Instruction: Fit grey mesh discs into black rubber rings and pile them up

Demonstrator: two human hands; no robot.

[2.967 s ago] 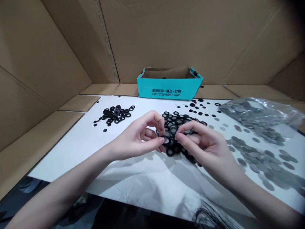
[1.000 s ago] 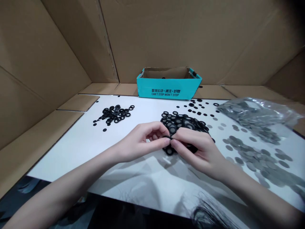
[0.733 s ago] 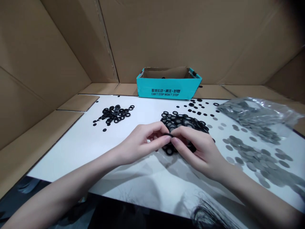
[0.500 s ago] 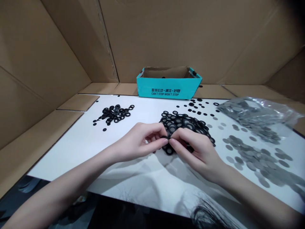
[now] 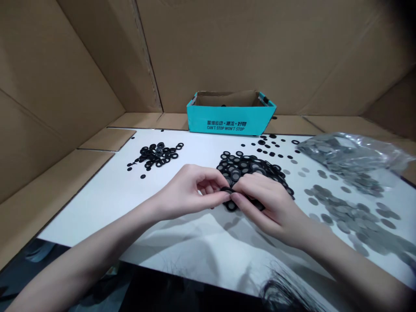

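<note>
Between the fingertips of both hands is a small black ring (image 5: 227, 190), which looks to have a grey disc in it; the fingers partly cover it. My left hand (image 5: 195, 188) pinches its left side with thumb and forefinger. From the right, the thumb and forefinger of my right hand (image 5: 264, 203) are closed on the same ring. Just behind the fingers lies a heap of black rings with grey centres (image 5: 250, 167). A smaller pile of black rings (image 5: 159, 154) rests on the white table (image 5: 107, 203) at the left.
A turquoise box (image 5: 230, 120) stands at the back edge. Loose grey discs (image 5: 360, 216) spread over the right side, near a clear plastic bag of discs (image 5: 344, 151). Small black discs (image 5: 266, 151) are scattered behind the heap. Cardboard walls (image 5: 253, 47) surround the table.
The ring between my fingertips has tilted so that more of its face shows. Both hands have shifted only slightly, and the piles look unchanged.
</note>
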